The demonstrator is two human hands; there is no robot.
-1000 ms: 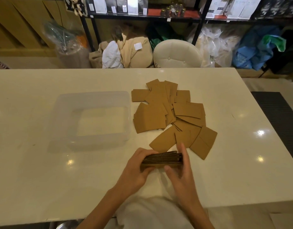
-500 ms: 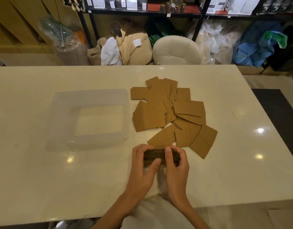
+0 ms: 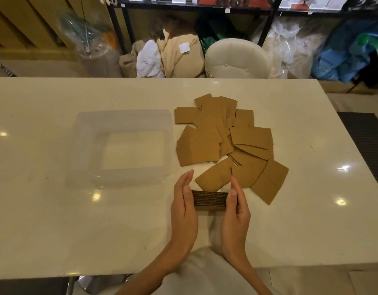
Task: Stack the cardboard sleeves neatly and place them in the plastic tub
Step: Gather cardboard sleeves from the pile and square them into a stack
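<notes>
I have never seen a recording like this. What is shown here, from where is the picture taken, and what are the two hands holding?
There is no machine here: a person works with bare hands. The camera sits on the person's head and looks forward and down. On the white table stand an empty clear plastic tub and, to its right, a loose pile of brown cardboard sleeves. The left hand and right hand press flat against the two ends of a small stack of sleeves, standing on edge, squaring it.
</notes>
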